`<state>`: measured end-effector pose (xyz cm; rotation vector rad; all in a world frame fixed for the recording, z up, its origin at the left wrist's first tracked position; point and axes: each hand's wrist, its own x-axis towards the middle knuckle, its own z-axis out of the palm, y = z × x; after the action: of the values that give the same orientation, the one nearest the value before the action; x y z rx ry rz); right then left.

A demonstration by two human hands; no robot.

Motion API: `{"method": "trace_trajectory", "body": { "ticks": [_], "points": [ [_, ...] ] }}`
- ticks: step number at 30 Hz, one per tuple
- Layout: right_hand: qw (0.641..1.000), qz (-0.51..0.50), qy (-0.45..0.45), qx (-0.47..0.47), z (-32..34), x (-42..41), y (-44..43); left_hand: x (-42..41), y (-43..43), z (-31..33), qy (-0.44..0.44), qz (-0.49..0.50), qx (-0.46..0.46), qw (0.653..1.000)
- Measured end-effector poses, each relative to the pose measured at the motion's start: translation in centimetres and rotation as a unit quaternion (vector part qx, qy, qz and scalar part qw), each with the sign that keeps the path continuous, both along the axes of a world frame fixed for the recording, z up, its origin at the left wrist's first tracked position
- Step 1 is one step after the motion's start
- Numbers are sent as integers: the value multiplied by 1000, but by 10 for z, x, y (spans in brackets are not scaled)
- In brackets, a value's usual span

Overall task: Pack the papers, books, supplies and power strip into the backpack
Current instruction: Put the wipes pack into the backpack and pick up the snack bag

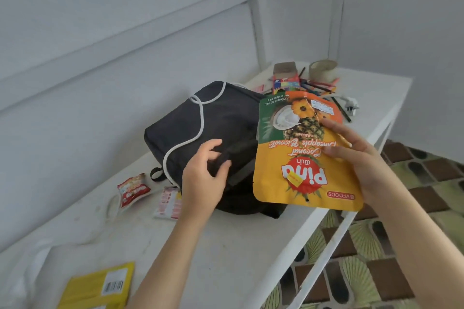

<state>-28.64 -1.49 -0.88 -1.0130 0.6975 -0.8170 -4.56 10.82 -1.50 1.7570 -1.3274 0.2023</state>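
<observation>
Flat on the white table, near its middle: a black fabric backpack, a white cord looped across its upper side. Left hand down on the near end of the backpack, fingers curled, thumb and fingertips pinching a dark fold of the fabric. Right hand raised just to the right of the bag, partly closed on the right edge of a glossy yellow, orange and green snack pouch, two digits on the printed front, the rest hidden behind (lettering upside down from here, a pineapple pictured in the middle). Pouch held over the backpack's right side and covering part of it. At the far end of the table, well apart from both hands: a colourful cardboard pencil box, loose coloured pencils in a scatter, a small brown cardboard box, a pale roll of tape and a white plug near the right edge. Left of the backpack, a red and white sachet and, right by the bag, a pink and white sachet. At the near left corner, a yellow packet with a barcode label.
</observation>
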Motion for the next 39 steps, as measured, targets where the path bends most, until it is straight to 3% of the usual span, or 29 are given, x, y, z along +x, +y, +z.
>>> {"method": "trace_trajectory", "body": {
  "ticks": [6,11,14,20,25,28,34,39],
  "points": [
    [999,49,-7,0,0,-5,-7,26,-18,33,30,87,-29,995],
    [996,82,43,-11,-2,-1,-17,45,-26,42,40,116,-62,991],
    [994,88,58,-14,-4,10,-22,44,-24,36,-20,103,-43,994],
    [990,116,77,-31,4,32,-30,39,-9,11,-260,-6,-16,966],
    [987,122,98,-32,3,32,-36,41,2,-4,-161,-33,115,980],
    [986,130,98,-30,1,27,-38,44,-1,-7,-146,-16,157,977],
    [985,142,99,-25,-1,17,-46,39,-22,-6,-300,20,187,935],
    [983,150,101,-26,-5,11,-50,42,-35,1,-330,-8,196,923]
  ]
}}
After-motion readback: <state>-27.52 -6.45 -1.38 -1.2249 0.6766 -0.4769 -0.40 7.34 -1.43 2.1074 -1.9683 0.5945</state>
